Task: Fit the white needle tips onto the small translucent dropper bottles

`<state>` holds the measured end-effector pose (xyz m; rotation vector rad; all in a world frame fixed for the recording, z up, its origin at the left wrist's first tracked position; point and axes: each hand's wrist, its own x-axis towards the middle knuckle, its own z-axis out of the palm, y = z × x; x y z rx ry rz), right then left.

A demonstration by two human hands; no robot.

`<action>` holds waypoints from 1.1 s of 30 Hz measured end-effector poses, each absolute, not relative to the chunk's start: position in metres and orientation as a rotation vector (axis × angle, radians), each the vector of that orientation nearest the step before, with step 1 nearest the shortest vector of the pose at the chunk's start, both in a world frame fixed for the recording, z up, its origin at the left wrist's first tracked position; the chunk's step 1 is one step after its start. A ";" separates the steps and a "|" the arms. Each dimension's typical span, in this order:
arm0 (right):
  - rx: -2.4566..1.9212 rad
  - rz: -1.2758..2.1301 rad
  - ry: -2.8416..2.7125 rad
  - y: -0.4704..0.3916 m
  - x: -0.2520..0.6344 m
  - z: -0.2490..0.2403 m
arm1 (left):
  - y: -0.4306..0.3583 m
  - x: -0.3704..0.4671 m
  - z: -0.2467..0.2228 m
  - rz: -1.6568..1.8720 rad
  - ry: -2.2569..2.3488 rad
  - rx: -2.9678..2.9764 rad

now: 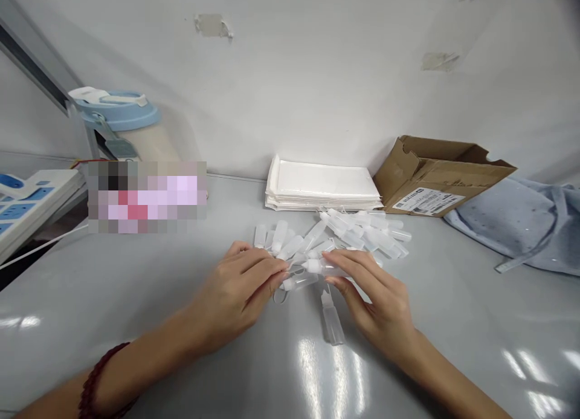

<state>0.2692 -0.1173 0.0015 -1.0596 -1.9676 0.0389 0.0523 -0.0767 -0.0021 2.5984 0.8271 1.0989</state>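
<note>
We observe the right hand (pixel 378 301) with fingers closed on a small clear plastic bottle (pixel 322 266), held level just above the grey table (pixel 181 322). The left hand (pixel 240 289) pinches its capped end, fingertips together. A loose pile of like bottles (pixel 357 230) lies just behind; one single bottle (pixel 331 319) rests beneath the hands. A stack of white bags (pixel 324 186) and a cardboard box (pixel 435 171) stand beyond.

At nine o'clock a pixelated block (pixel 147 196) hides whatever sits there. The power strip (pixel 27 204) and blue cloth (pixel 521 222) are cut by the edges — both forearms too. Fingers cover part of the small bottle (pixel 324 266).
</note>
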 end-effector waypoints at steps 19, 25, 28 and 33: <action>-1.025 0.109 -2.001 -0.121 0.268 0.000 | -0.077 0.052 -0.004 1.080 0.787 2.577; -1.029 0.094 -2.014 -0.121 0.269 0.002 | -0.076 0.053 -0.005 1.098 0.771 2.587; -1.031 0.105 -2.032 -0.121 0.269 0.002 | -0.077 0.053 -0.004 1.074 0.757 2.614; -1.022 0.136 -2.054 -0.122 0.269 0.000 | -0.078 0.052 -0.004 1.071 0.706 2.650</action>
